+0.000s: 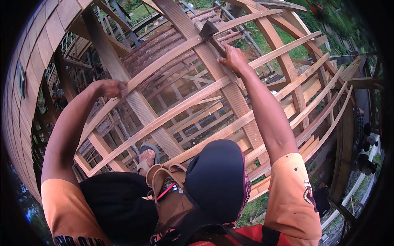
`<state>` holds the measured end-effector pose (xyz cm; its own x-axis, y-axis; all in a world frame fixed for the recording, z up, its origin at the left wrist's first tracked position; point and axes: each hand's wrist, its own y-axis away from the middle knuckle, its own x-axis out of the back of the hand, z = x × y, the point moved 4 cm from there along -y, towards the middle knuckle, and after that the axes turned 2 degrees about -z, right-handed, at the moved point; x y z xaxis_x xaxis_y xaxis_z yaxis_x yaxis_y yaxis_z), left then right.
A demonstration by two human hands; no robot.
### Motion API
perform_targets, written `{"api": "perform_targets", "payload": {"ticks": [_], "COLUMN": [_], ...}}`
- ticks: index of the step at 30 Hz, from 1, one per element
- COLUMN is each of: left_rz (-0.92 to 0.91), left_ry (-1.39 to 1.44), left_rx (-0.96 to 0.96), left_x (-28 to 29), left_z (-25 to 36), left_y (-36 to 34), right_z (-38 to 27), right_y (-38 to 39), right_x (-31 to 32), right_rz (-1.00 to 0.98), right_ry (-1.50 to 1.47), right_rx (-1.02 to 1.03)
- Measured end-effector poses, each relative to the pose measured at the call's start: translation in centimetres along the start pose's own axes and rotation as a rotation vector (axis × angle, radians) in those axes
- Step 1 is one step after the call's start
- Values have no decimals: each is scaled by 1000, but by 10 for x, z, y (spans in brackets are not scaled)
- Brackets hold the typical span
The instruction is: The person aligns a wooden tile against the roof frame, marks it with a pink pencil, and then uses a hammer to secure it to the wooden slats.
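My right hand (234, 59) is closed round the wooden handle of a hatchet (208, 30) with a dark, flared metal head. The head lies over the crossing of a long, curved wooden batten (164, 63) and a broad rafter (203, 51). To the left, my left hand (110, 88) is closed at the same batten, where it crosses another rafter (141, 106). Its fingertips are partly hidden, so whether a small item is also pinched there cannot be made out.
More battens (193, 98) cross the rafters below, with open gaps between them. A sandalled foot (147, 159) rests low among the timbers. A tan pouch (172, 205) with a pinkish-red stick hangs at my waist. Wooden shingles (30, 53) cover the far-left curve. Rusty corrugated sheets (143, 53) lie beneath.
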<state>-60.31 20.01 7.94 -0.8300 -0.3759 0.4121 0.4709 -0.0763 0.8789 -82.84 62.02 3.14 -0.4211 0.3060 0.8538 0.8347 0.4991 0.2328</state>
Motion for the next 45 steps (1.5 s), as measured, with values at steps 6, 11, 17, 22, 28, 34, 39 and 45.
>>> {"api": "perform_targets", "payload": {"ticks": [6,11,17,22,28,34,39,45], "left_rz": [-166,-191,-211,143,560,197,-166,64], "left_ry": [-247,-237,-235,-356,-99,593,841,818], "left_rx": [-19,-106,-236,-237,-555,-703,-820,-917], "left_x": [17,32,35,26,28,-11,-52,-47], "left_z": [41,36,47,67,179,246,285,305], "left_y": [-16,-23,-27,-36,-2,-65,-128,-174], "right_z": [4,-4,8,16,12,12,34,-10], "right_y": [-2,-1,-5,-1,30,119,206,233], "right_x": [1,0,-7,-15,11,9,-41,-97], "right_rz": [-24,-35,27,29,-35,306,396,446], "right_ry": [87,22,38,-18,-260,-403,-758,-969], "right_rx": [-124,-95,-85,-134,-239,-313,-576,-626]}}
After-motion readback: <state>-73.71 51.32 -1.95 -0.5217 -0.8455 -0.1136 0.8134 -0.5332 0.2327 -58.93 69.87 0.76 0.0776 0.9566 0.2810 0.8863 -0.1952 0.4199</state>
